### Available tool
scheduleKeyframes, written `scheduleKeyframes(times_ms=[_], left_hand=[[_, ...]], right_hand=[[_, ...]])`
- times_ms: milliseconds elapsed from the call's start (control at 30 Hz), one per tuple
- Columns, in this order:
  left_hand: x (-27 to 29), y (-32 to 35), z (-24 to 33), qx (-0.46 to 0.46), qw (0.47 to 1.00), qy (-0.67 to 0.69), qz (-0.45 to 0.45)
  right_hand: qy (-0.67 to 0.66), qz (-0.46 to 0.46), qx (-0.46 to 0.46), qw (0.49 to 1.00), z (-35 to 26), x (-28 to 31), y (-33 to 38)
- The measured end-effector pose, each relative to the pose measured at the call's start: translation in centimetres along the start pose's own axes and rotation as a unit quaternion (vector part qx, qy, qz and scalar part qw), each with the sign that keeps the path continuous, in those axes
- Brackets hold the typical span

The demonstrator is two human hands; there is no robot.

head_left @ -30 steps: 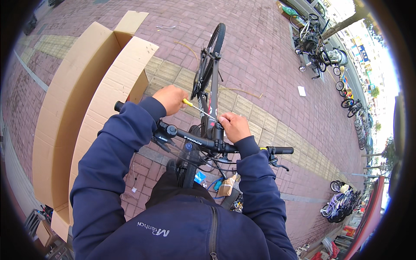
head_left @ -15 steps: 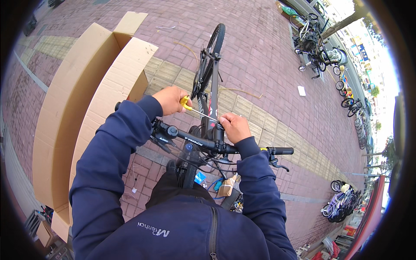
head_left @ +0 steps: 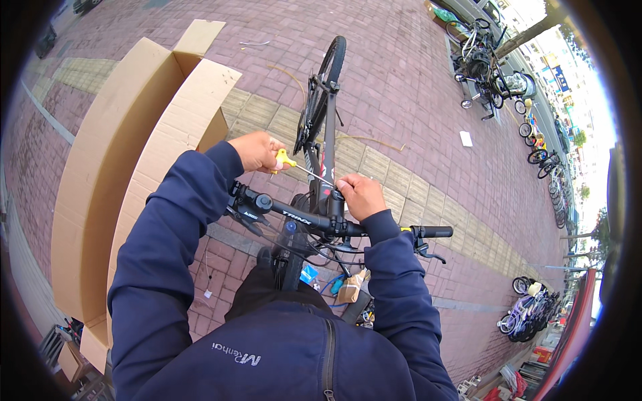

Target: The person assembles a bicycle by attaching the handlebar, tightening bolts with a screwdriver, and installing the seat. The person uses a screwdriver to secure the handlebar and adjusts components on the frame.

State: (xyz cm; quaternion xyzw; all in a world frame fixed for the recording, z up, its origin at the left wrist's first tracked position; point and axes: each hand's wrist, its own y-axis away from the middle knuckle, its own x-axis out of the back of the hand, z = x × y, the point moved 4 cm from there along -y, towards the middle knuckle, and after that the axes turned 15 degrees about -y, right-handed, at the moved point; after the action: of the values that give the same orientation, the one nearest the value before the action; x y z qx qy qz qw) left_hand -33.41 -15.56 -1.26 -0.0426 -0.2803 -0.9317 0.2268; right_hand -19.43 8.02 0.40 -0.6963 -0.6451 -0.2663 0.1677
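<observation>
A dark bicycle stands in front of me, its handlebar (head_left: 304,217) running crosswise and its frame reaching away. In my left hand (head_left: 257,152) is a hex key (head_left: 285,159) with a yellow handle; the fingers are closed on the handle. Its thin metal shaft slants down to the right toward the stem (head_left: 336,204). My right hand (head_left: 361,196) is closed round the top of the stem, with the thumb by the end of the shaft. That thumb hides the tip of the key.
On the left stands a long open cardboard box (head_left: 154,147), close to my left arm. The rear wheel (head_left: 332,60) is at the far end of the bicycle. Brown paper wrapping (head_left: 350,289) lies by the front wheel. Parked bicycles (head_left: 528,311) stand at the right.
The yellow handle has turned, and my left hand has shifted slightly left with its grip altered. My right hand stays at the stem.
</observation>
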Motion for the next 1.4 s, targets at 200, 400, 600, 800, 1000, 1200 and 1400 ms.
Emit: scheduleKeyframes(times_ms=[200,400,600,800,1000,1200,1400], left_hand=[[-1.0,0.4,2.2,-0.032,0.841,-0.526,0.122],[0.1,-1.2,0.0,0.025,0.965,-0.231,0.122],[-0.4,-0.8,-0.9,0.042,0.983,0.148,0.097],[-0.7,1.1,2.7,-0.039,0.905,-0.401,0.139],[0.2,0.1,0.6,0.053,0.997,-0.008,0.049],[0.2,0.4,-0.5,0.051,0.993,0.1,0.027],[-1.0,1.1,1.9,-0.049,0.858,-0.507,0.058]], right_hand=[[-0.004,0.002,0.011,1.0,-0.1,0.0,0.0],[-0.019,0.004,-0.001,1.0,-0.2,0.0,0.0],[-0.009,0.021,0.001,1.0,0.4,-0.1,-0.1],[0.024,0.094,-0.028,0.995,1.8,0.5,-0.5],[0.034,0.088,-0.021,0.995,2.1,0.4,-0.6],[0.029,0.094,-0.014,0.995,1.9,0.3,-0.6],[0.019,0.073,-0.025,0.997,1.4,0.3,-0.5]])
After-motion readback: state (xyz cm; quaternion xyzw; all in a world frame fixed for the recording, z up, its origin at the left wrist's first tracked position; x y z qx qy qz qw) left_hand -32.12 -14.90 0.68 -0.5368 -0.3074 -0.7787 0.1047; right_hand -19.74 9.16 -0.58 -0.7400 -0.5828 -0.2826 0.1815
